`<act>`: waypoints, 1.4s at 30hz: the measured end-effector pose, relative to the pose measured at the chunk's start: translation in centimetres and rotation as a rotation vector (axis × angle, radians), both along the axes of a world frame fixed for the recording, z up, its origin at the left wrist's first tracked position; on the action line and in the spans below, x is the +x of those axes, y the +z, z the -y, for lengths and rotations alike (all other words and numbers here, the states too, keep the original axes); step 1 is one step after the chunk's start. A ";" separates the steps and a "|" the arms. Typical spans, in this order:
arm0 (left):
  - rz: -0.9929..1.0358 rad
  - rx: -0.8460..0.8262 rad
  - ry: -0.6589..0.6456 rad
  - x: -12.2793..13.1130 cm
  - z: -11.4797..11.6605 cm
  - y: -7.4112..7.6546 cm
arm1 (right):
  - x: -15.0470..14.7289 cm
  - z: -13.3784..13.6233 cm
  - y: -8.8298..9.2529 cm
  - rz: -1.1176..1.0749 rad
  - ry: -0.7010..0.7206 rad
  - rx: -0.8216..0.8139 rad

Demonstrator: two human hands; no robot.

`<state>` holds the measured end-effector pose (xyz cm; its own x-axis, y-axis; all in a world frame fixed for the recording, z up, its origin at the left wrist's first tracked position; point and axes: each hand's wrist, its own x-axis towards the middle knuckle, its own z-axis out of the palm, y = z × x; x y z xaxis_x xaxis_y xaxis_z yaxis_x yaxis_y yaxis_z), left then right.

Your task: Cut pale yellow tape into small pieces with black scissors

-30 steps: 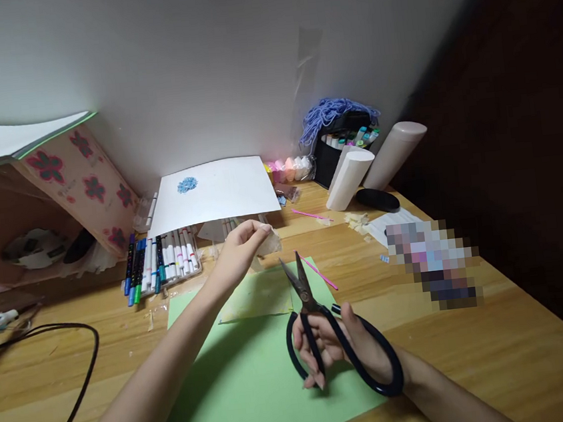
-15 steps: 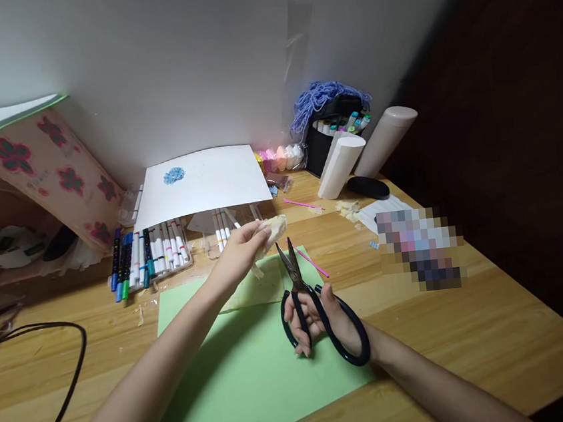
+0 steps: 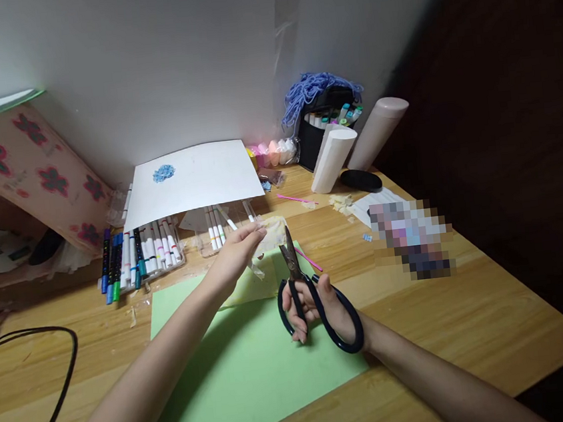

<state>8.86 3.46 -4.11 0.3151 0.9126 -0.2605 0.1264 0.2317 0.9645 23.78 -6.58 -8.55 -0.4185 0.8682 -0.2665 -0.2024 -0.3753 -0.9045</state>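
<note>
Between the thumb and fingers of my left hand (image 3: pixel 239 250) is a thin, crumpled pale-yellow piece (image 3: pixel 276 230), translucent like film or tissue; its exact material I cannot tell. My right hand (image 3: pixel 329 303) grips black-handled scissors (image 3: pixel 293 263), fingers through the loops. The blades point up and stand apart, with one tip beside the right edge of the pale piece. Beneath both hands lies a green sheet (image 3: pixel 259 381). On its far part rests a yellowish patterned sheet (image 3: pixel 252 284), partly hidden by my left hand.
White paper bearing a blue cluster (image 3: pixel 163 174) leans over markers (image 3: pixel 152 248) at the back. A black pen holder (image 3: pixel 310 142), a white cylinder (image 3: pixel 334 160) and a black oval lid (image 3: pixel 361 180) stand behind right. Pale scraps (image 3: pixel 341 203) and a black cable (image 3: pixel 70 361) lie on the table.
The pale piece is spread wider and flatter than before, and the scissor blades have come up beside its edge. The whole view has shifted slightly.
</note>
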 end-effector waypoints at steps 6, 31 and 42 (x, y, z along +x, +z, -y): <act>0.000 -0.006 -0.004 0.1 0.2 0.4 | 0.1 -0.1 -0.2 0.010 -0.062 0.013; 0.024 0.071 -0.070 -0.6 -0.3 0.4 | -0.1 -0.3 0.1 -0.085 -0.026 -0.011; 0.010 0.043 -0.139 -0.6 0.0 0.8 | 0.0 -0.6 -1.1 -0.149 -0.020 0.032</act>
